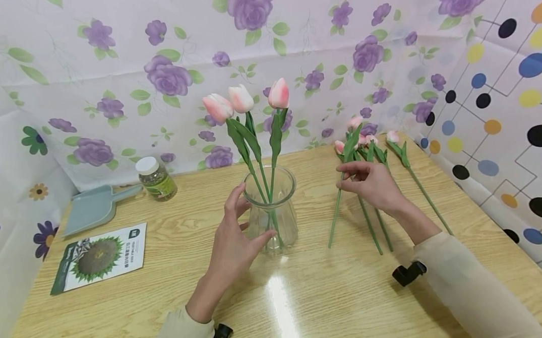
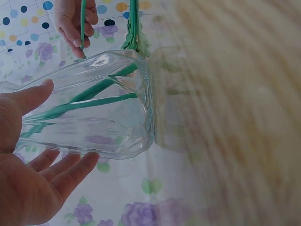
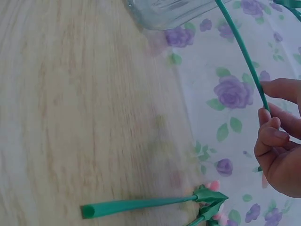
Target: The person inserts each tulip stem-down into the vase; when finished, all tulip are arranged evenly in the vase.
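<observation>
A clear glass vase (image 1: 288,223) stands upright with three pink-and-white tulips (image 1: 275,138) in it, their green stems showing through the glass. My left hand (image 1: 230,239) holds the vase from its left side, thumb (image 2: 35,96) on one side and fingers on the other. Right of the vase, my right hand (image 1: 371,185) pinches the green stem of another tulip (image 3: 242,49) between thumb and fingers. That stem hangs tilted, its lower end clear of the table. Further pink tulips (image 1: 367,217) lie behind and beside this hand, partly hidden by it.
One tulip (image 1: 419,182) lies apart near the table's right edge. Left of the vase are a lidded jar (image 1: 159,183), a grey-blue dustpan (image 1: 91,207) and a seed packet (image 1: 100,259) with a sunflower picture. Flower-patterned sheeting (image 1: 173,118) hangs behind the wooden table (image 1: 340,297).
</observation>
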Tool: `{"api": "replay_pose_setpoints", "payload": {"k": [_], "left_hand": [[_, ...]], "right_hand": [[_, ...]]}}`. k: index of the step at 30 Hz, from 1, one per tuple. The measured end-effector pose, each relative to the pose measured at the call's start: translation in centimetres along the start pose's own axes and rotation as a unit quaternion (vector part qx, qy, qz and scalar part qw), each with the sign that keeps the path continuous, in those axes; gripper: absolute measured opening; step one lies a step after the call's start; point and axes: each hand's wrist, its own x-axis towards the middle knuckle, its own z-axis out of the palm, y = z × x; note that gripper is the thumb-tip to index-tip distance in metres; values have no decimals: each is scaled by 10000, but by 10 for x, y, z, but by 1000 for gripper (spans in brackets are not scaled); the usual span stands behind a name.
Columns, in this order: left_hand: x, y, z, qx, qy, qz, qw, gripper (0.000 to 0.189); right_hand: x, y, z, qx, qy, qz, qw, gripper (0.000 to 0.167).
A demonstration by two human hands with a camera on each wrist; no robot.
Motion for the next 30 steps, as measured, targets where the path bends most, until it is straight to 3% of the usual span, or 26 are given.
{"api": "replay_pose_setpoints", "payload": {"k": [7, 15, 25, 30], "left_hand": [[0, 0, 0, 15, 4, 16, 10000, 118], [0, 1, 0, 20, -3, 21, 10000, 118], [0, 0, 0, 18, -6, 6, 10000, 118], [0, 0, 0, 28, 8, 31, 10000, 118]], "right_hand": [[-1, -7, 3, 329, 274, -239, 9988, 36], [-1, -17, 3, 821, 445, -232, 9954, 36], [-2, -30, 4, 1662, 638, -206, 9838, 29], [-2, -34, 5, 2041, 709, -431, 9754, 32]]}}
